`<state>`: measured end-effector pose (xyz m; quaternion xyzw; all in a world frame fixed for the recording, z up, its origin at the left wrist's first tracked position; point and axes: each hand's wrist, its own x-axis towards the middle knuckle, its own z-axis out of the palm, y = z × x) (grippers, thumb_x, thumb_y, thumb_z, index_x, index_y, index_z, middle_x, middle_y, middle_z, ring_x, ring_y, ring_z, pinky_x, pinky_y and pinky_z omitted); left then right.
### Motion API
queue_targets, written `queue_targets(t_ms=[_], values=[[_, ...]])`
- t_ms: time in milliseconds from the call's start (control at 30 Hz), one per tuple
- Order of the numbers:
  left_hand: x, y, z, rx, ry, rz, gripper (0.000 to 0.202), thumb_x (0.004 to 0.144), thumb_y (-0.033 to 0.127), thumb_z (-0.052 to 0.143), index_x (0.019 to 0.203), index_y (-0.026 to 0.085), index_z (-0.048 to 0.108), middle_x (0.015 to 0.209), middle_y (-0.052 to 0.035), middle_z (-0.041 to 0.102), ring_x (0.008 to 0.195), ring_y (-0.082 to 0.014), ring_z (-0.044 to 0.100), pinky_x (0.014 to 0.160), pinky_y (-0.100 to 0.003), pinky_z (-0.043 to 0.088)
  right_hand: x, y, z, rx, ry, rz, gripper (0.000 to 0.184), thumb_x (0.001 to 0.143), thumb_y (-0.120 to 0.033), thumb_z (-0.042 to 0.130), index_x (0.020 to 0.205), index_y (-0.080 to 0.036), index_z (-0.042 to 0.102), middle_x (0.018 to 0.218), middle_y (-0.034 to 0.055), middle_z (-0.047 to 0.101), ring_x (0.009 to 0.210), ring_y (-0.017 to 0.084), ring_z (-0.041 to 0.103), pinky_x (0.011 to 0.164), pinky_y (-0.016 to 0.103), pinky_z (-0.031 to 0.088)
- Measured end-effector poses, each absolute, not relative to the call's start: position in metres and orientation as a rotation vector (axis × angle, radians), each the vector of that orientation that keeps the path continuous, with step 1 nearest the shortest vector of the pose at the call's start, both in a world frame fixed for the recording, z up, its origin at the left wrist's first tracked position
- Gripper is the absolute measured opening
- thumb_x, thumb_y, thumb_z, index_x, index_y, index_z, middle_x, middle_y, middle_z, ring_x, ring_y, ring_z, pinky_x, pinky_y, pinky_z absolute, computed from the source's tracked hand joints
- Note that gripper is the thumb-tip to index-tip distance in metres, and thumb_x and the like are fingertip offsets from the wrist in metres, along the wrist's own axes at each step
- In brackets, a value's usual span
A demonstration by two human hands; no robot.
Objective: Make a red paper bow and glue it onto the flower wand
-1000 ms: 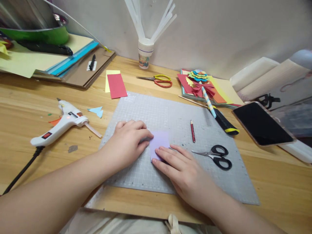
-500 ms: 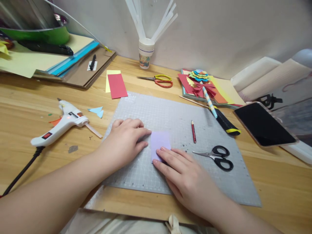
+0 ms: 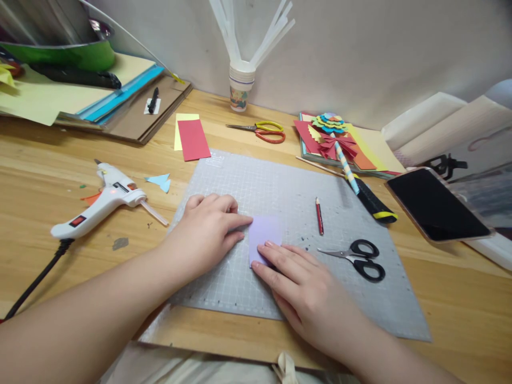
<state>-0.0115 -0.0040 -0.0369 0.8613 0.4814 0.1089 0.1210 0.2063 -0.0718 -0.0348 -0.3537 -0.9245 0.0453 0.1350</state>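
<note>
A small lilac paper rectangle (image 3: 264, 229) lies flat on the grey cutting mat (image 3: 248, 176). My right hand (image 3: 298, 277) rests over its lower right part, fingers outstretched and flat on the paper. At the upper left corner, the index fingertip of my left hand (image 3: 214, 224) touches the paper. The thumb of that hand points toward the paper's left edge, and its other fingers are bent loosely on the mat. To the right lie a short red pencil (image 3: 319, 216) and black-handled scissors (image 3: 366, 260).
A white glue gun (image 3: 104, 200) with a cord lies left, near light blue paper scraps (image 3: 160, 182). Behind are red paper (image 3: 194, 140), red-and-yellow scissors (image 3: 269, 131) and stacked paper cups (image 3: 241, 85) holding white sticks. A paper flower (image 3: 330, 124) and a phone (image 3: 440, 202) are right.
My left index fingertip has slid slightly right, onto the lilac paper's corner. My right hand stays in place on the paper. The whole view has shifted a little.
</note>
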Motion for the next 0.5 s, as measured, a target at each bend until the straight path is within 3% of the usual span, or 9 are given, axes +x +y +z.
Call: queue_targets(t_ms=[267,500], values=[[-0.008,-0.007,-0.035,2.479,1.423,0.348,0.022,0.085,0.032,0.060,0.106,0.033,0.067,0.101,-0.0023,0.062,0.101,-0.0239,0.053,0.086,-0.042,0.029,0.206,-0.071,-0.033,-1.039,-2.671,0.158,0.034,0.090,-0.012,0.045,0.116,-0.017,0.066,0.126,0.0118,0.064,0.113,0.024,0.061,0.094,0.045,0.052],[0.006,-0.007,-0.038,2.374,1.537,0.360,0.024,0.082,0.043,0.061,0.099,0.027,0.062,0.102,-0.0048,0.061,0.101,-0.0279,0.051,0.085,-0.045,0.032,0.205,-0.072,-0.034,-1.039,-2.661,0.184,0.033,0.090,-0.011,0.045,0.116,-0.017,0.065,0.126,0.0127,0.063,0.115,0.025,0.060,0.095,0.045,0.051]])
